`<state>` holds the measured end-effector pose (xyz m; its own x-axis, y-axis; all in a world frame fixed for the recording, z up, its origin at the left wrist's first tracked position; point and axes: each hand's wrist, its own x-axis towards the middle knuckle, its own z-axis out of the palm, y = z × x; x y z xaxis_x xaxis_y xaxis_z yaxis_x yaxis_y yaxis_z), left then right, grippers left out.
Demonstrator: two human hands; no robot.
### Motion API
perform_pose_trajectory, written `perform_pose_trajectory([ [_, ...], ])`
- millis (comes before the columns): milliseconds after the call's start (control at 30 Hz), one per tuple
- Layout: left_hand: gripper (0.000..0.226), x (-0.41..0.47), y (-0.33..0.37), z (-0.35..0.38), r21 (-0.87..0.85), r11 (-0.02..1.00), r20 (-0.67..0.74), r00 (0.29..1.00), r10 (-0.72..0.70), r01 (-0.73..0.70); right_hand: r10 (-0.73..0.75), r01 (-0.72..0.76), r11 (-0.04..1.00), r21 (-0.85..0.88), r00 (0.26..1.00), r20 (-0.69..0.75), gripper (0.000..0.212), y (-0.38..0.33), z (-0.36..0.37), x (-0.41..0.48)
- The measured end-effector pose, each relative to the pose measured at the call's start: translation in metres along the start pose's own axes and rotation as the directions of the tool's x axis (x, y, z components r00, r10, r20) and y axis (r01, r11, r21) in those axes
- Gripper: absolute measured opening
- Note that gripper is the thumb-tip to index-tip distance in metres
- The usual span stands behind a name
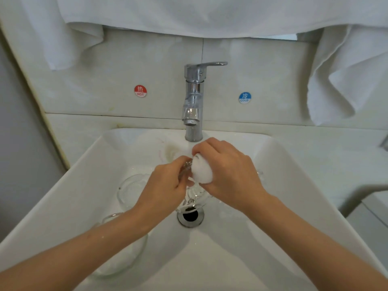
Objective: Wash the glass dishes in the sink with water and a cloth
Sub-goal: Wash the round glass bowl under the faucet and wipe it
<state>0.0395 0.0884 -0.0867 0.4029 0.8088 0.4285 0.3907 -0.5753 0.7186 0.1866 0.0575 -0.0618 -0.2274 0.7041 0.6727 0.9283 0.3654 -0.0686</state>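
I am holding a small clear glass dish [185,169] over the middle of the white sink [273,164], just under the shiny metal tap [194,101]. My left hand [165,185] is pinching the dish. My right hand [228,173] is curling round a balled white cloth [201,172] and pressing it on the dish. More clear glass bowls [130,190] are sitting in the sink near the round drain [190,217].
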Motion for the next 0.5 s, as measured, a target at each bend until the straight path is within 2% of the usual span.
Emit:
perform_pose_trajectory([
  [33, 0.030, 0.000, 0.001, 0.000, -0.029, 1.000, -0.048, 0.999, 0.005, -0.007, 0.047, -0.045, 0.996, 0.075, 0.998, -0.028, 0.036, 0.002, 0.001, 0.001],
  [67, 0.031, 0.001, 0.002, -0.001, -0.085, 0.996, -0.097, 0.995, -0.012, 0.004, 0.187, -0.177, 0.961, 0.213, 0.982, -0.025, 0.031, 0.004, 0.001, 0.002],
  [100, 0.031, 0.002, 0.003, -0.002, -0.158, 0.987, -0.142, 0.989, -0.044, 0.021, 0.386, -0.378, 0.842, 0.384, 0.920, 0.059, 0.026, 0.005, 0.002, 0.002],
  [133, 0.031, 0.004, 0.004, -0.004, -0.218, 0.975, -0.185, 0.980, -0.075, 0.034, 0.546, -0.583, 0.600, 0.548, 0.799, 0.252, 0.023, 0.004, 0.004, 0.001],
  [167, 0.030, 0.005, 0.005, -0.006, -0.250, 0.968, -0.219, 0.971, -0.092, 0.035, 0.581, -0.712, 0.283, 0.643, 0.660, 0.476, 0.020, 0.002, 0.007, -0.002],
  [200, 0.030, 0.006, 0.005, -0.007, -0.261, 0.964, -0.236, 0.966, -0.103, 0.039, 0.561, -0.768, 0.064, 0.637, 0.556, 0.614, 0.018, 0.001, 0.011, -0.004],
  [233, 0.030, 0.007, 0.004, -0.009, -0.267, 0.962, -0.236, 0.965, -0.117, 0.052, 0.548, -0.790, 0.002, 0.613, 0.513, 0.661, 0.017, 0.001, 0.015, -0.006],
  [267, 0.031, 0.007, 0.003, -0.009, -0.274, 0.959, -0.218, 0.967, -0.132, 0.070, 0.566, -0.794, 0.053, 0.606, 0.524, 0.637, 0.016, 0.001, 0.017, -0.006],
  [300, 0.031, 0.006, 0.003, -0.009, -0.257, 0.963, -0.194, 0.972, -0.131, 0.078, 0.605, -0.775, 0.195, 0.602, 0.578, 0.548, 0.016, 0.001, 0.017, -0.007],
  [333, 0.033, 0.005, 0.002, -0.008, -0.219, 0.973, -0.157, 0.982, -0.110, 0.074, 0.629, -0.716, 0.392, 0.578, 0.667, 0.399, 0.020, 0.002, 0.015, -0.007],
  [367, 0.036, 0.004, 0.003, -0.006, -0.167, 0.983, -0.102, 0.991, -0.090, 0.072, 0.584, -0.614, 0.601, 0.512, 0.774, 0.244, 0.024, 0.002, 0.011, -0.005],
  [400, 0.038, 0.001, 0.003, -0.003, -0.119, 0.990, -0.043, 0.996, -0.083, 0.078, 0.466, -0.470, 0.765, 0.439, 0.876, 0.125, 0.027, 0.002, 0.007, -0.004],
  [433, 0.041, -0.001, 0.004, -0.001, -0.090, 0.992, -0.004, 0.996, -0.088, 0.087, 0.326, -0.326, 0.875, 0.358, 0.943, 0.061, 0.033, 0.002, 0.006, -0.004],
  [467, 0.042, -0.001, 0.004, 0.000, -0.085, 0.992, 0.000, 0.995, -0.096, 0.096, 0.254, -0.256, 0.918, 0.302, 0.966, 0.045, 0.035, 0.003, 0.007, -0.006],
  [500, 0.042, -0.001, 0.004, 0.000, -0.112, 0.988, -0.025, 0.993, -0.113, 0.110, 0.294, -0.302, 0.901, 0.312, 0.953, 0.075, 0.033, 0.004, 0.009, -0.007],
])
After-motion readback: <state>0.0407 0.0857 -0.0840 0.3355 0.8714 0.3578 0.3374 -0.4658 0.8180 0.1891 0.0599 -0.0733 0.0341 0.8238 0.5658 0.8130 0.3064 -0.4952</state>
